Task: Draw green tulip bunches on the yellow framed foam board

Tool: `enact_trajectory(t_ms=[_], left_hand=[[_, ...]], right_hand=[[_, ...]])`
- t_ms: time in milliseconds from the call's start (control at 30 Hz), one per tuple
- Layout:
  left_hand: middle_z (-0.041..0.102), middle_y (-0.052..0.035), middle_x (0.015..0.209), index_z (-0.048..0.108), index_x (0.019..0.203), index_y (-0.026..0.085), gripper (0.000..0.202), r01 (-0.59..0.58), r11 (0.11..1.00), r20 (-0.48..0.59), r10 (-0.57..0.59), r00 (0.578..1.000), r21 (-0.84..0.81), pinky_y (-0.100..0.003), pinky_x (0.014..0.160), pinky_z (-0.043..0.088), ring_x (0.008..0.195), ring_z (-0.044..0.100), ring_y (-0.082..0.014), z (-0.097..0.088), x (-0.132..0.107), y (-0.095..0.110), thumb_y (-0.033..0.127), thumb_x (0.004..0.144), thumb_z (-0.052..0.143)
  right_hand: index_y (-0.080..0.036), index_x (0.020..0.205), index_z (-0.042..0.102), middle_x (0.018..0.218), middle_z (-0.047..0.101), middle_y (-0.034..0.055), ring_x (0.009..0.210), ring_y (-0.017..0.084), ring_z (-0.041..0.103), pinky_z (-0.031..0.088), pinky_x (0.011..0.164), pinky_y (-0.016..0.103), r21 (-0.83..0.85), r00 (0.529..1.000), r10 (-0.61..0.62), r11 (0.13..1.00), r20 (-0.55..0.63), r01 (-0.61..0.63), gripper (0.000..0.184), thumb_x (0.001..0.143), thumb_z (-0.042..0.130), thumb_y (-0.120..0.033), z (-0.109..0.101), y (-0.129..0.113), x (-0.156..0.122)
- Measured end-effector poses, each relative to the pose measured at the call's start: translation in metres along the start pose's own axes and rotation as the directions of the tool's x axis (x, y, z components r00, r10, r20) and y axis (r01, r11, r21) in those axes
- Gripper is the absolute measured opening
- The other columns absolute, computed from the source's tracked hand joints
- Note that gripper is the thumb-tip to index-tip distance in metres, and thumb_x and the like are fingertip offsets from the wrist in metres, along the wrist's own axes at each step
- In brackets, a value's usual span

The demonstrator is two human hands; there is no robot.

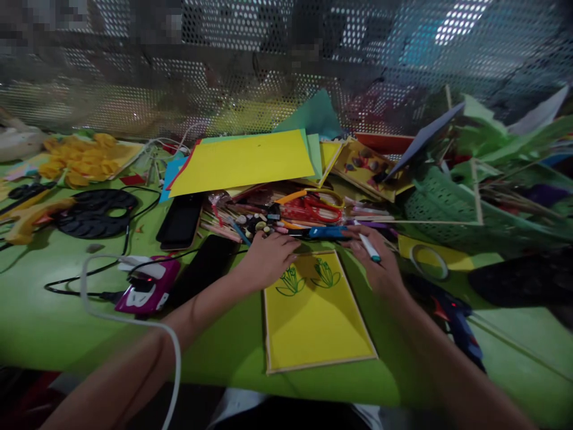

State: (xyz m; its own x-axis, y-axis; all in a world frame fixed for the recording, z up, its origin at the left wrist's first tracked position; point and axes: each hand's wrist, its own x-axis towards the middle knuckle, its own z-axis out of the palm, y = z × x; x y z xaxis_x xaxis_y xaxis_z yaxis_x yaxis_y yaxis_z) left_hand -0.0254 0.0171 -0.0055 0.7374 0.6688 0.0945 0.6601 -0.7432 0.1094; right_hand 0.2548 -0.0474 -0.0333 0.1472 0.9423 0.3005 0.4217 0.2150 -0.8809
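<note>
A yellow card [320,325] with a thin stick frame lies flat on the green table, two green plant drawings [326,273] near its top. My left hand [268,260] is open, palm down, with fingers stretched over the card's upper left corner, beside a pile of small stones [258,227]. Right of the card, my right hand [380,263] is closed on a white marker [369,247] with a teal end. Its fingertips are close to a blue-handled tool [329,232]; whether they touch it I cannot tell.
Coloured paper sheets [246,161] and scissors [320,206] lie behind the hands. To the right are a green basket [434,200], a tape roll [428,261] and a blue glue gun [461,319]. A purple power strip [150,286], cables and a phone [180,221] occupy the left.
</note>
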Motion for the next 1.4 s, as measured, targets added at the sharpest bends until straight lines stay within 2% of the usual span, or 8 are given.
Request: enact_trajectory(t_ms=[200,467,800,967,1167,1233,1333,1400], left_hand=[[0.076,-0.0087,0.117,0.073,0.118,0.022,0.029,0.002,1.0,-0.038,-0.001,0.999,0.028,-0.044,0.096,0.041,0.117,0.065,-0.0265,-0.003,0.001,-0.001,0.016,0.101,0.052],[0.077,-0.0061,0.1,0.076,0.098,0.022,0.02,-0.046,0.999,-0.019,0.046,0.999,0.001,-0.04,0.086,0.039,0.102,0.067,-0.0241,-0.002,0.037,0.004,0.012,0.093,0.06],[0.077,-0.0078,0.092,0.072,0.089,0.018,0.015,-0.092,0.996,0.007,0.092,0.996,-0.017,-0.04,0.083,0.037,0.099,0.068,-0.0247,-0.003,0.054,0.005,0.01,0.093,0.061],[0.076,-0.0122,0.105,0.07,0.097,0.015,0.019,-0.072,0.996,-0.003,0.072,0.997,-0.05,-0.04,0.09,0.041,0.11,0.066,-0.0265,-0.005,0.057,0.008,0.003,0.092,0.056],[0.073,-0.005,0.105,0.065,0.1,0.02,0.017,-0.016,0.968,-0.009,0.014,1.0,-0.249,-0.032,0.09,0.049,0.102,0.066,-0.0179,-0.074,-0.012,-0.003,0.025,0.105,0.049],[0.076,-0.0021,0.103,0.068,0.103,0.025,0.02,-0.043,0.791,0.079,0.115,0.99,-0.61,-0.028,0.089,0.052,0.098,0.069,-0.0147,-0.105,-0.048,-0.011,0.027,0.106,0.048],[0.081,-0.0024,0.102,0.076,0.109,0.03,0.022,-0.101,0.556,0.229,0.491,0.84,-0.825,-0.034,0.106,0.049,0.101,0.073,-0.0172,-0.131,-0.082,-0.025,0.021,0.102,0.056],[0.081,-0.0038,0.112,0.074,0.119,0.03,0.023,-0.066,0.616,0.184,0.333,0.925,-0.785,-0.034,0.104,0.051,0.109,0.072,-0.019,-0.128,-0.082,-0.03,0.025,0.1,0.062]], right_hand=[[-0.031,0.132,0.063,0.127,0.073,0.008,0.098,0.026,0.074,0.057,0.09,0.043,-0.063,0.998,-0.06,0.996,-0.004,0.059,0.034,0.102,0.062,-0.047,-0.006,-0.019,-0.016],[-0.029,0.133,0.063,0.128,0.072,0.0099,0.096,0.025,0.073,0.056,0.092,0.043,-0.132,0.987,-0.162,0.978,0.014,0.162,0.033,0.103,0.061,-0.043,-0.013,-0.03,-0.024],[-0.029,0.132,0.064,0.127,0.072,0.0107,0.093,0.026,0.072,0.056,0.086,0.043,-0.064,0.995,-0.103,0.993,0.003,0.103,0.034,0.103,0.06,-0.046,-0.018,-0.034,-0.026],[-0.03,0.134,0.063,0.125,0.072,0.01,0.097,0.027,0.072,0.054,0.09,0.045,-0.059,0.994,-0.105,0.993,0.026,0.106,0.034,0.104,0.059,-0.044,-0.02,-0.036,-0.028],[-0.032,0.134,0.063,0.129,0.071,0.0083,0.092,0.025,0.072,0.054,0.093,0.046,-0.054,0.994,-0.107,0.993,0.024,0.108,0.033,0.103,0.06,-0.043,-0.023,-0.042,-0.031],[-0.033,0.133,0.064,0.128,0.071,0.008,0.089,0.025,0.072,0.052,0.096,0.048,-0.071,0.991,-0.13,0.989,0.032,0.132,0.032,0.103,0.06,-0.043,-0.023,-0.045,-0.032],[-0.034,0.132,0.064,0.129,0.07,0.0079,0.088,0.025,0.072,0.053,0.089,0.046,-0.084,0.989,-0.139,0.986,0.054,0.143,0.031,0.103,0.06,-0.043,-0.023,-0.047,-0.033],[-0.036,0.132,0.065,0.13,0.07,0.0072,0.087,0.025,0.072,0.054,0.086,0.046,-0.093,0.99,-0.132,0.986,0.056,0.137,0.03,0.103,0.059,-0.043,-0.021,-0.046,-0.034]])
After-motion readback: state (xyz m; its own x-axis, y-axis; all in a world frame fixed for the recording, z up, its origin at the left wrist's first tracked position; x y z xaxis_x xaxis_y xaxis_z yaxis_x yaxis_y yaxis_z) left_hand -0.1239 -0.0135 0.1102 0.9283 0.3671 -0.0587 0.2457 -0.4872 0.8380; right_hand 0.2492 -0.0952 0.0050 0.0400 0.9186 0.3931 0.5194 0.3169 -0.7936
